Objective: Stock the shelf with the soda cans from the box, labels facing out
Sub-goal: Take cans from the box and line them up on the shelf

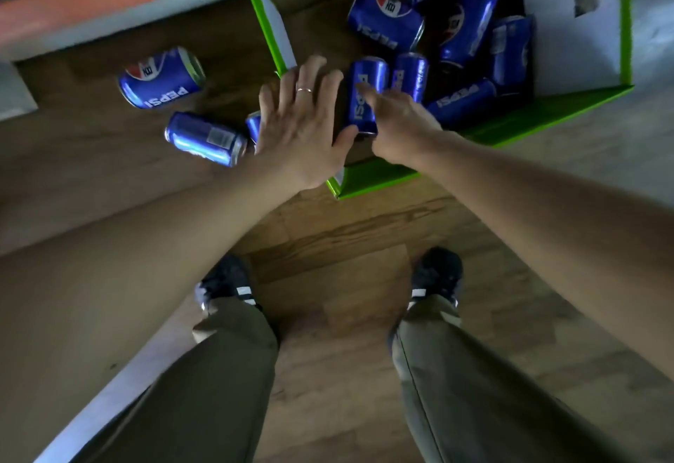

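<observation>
While my left hand (299, 127) lies open-fingered and my right hand (397, 123) reaches, fingers extended, onto a can (363, 90) in the box (510, 130), three cans (160, 77) lie floor-bound left of my fingers, none visibly shelved.

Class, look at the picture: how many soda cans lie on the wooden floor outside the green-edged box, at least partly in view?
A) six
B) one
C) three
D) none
C: one can lies apart, a second nearer, and a third peeks out from behind the left hand, all outside the box.
</observation>
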